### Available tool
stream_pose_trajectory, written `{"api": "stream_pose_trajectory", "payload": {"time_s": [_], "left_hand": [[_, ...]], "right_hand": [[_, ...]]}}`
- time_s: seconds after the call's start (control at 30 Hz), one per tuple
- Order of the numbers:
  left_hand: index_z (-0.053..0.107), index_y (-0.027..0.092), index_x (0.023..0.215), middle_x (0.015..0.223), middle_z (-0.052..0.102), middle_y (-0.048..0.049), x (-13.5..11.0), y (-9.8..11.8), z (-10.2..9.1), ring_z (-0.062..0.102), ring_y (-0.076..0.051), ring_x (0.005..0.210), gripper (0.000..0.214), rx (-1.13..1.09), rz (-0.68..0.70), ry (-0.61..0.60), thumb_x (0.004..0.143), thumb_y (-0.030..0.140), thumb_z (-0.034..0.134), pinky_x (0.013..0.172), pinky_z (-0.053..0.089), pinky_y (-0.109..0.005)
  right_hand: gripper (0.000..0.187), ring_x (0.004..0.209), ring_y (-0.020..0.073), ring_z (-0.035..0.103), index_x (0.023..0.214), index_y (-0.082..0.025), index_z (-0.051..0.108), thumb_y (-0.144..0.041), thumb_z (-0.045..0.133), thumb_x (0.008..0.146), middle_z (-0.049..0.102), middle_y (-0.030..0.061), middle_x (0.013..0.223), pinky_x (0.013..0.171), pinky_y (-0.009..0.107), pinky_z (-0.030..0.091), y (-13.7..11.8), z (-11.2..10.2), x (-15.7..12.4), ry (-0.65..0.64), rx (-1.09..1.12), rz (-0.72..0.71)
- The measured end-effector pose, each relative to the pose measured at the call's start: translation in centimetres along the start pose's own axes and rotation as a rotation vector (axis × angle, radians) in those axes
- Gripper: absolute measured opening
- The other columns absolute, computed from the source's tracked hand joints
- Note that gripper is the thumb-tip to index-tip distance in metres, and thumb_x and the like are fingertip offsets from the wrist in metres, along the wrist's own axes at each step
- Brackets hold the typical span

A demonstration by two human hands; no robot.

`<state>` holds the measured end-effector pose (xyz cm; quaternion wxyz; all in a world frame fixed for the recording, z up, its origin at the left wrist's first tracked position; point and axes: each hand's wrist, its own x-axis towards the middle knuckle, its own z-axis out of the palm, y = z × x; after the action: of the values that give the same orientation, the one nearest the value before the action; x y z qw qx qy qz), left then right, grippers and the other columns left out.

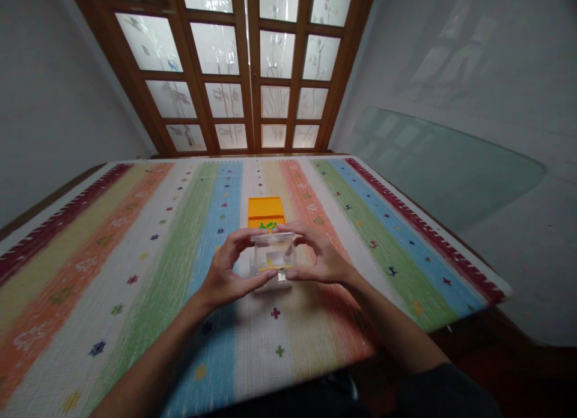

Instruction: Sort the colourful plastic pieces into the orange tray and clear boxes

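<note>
A small clear plastic box (273, 257) is held over the striped tablecloth (148, 268), with small yellow pieces visible inside it. My left hand (229, 271) grips its left side, thumb low and fingers curled over the top. My right hand (315, 256) grips its right side the same way. Just beyond the box lies an orange tray (265, 210) flat on the cloth, with a few small green pieces (270, 226) at its near edge.
The table's right edge (451, 250) runs diagonally near my right arm. A glass sheet (442, 166) leans against the right wall. Wooden doors with frosted panes (252, 69) stand behind the table's far end.
</note>
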<state>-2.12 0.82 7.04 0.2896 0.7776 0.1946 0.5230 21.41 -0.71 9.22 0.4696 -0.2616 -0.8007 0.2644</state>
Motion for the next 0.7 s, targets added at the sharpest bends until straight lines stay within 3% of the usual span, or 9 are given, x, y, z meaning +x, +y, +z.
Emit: {"api": "stream_pose_trajectory", "payload": {"time_s": [0.07, 0.23, 0.7], "left_hand": [[0.057, 0.024, 0.128, 0.121, 0.066, -0.0096, 0.2, 0.1, -0.2, 0.066, -0.024, 0.114, 0.056, 0.001, 0.002, 0.017, 0.079, 0.023, 0.084, 0.099, 0.058, -0.04], [0.062, 0.022, 0.115, 0.117, 0.069, -0.0105, 0.4, 0.4, -0.5, 0.067, -0.025, 0.112, 0.039, 0.041, 0.015, 0.017, 0.082, 0.02, 0.082, 0.099, 0.056, -0.043], [0.068, 0.021, 0.11, 0.114, 0.072, -0.0119, -0.1, -0.3, -0.7, 0.07, -0.026, 0.109, 0.031, 0.037, 0.018, 0.044, 0.083, 0.021, 0.083, 0.093, 0.059, -0.043]], "right_hand": [[0.066, 0.116, 0.0234, 0.062, 0.14, -0.029, 0.054, -0.048, 0.081, 0.083, 0.064, 0.0099, 0.128, 0.08, 0.033, 0.059, 0.0, 0.3, 0.1, -0.002, -0.017, -0.045], [0.05, 0.118, 0.0226, 0.062, 0.133, -0.03, 0.061, -0.034, 0.079, 0.087, 0.067, 0.008, 0.123, 0.087, 0.036, 0.059, 0.1, 1.0, 0.4, 0.069, -0.056, -0.138], [0.038, 0.113, 0.021, 0.064, 0.13, -0.031, 0.066, -0.037, 0.071, 0.093, 0.066, 0.007, 0.12, 0.096, 0.041, 0.056, 0.8, 1.9, 0.0, 0.101, -0.128, -0.167]]}}
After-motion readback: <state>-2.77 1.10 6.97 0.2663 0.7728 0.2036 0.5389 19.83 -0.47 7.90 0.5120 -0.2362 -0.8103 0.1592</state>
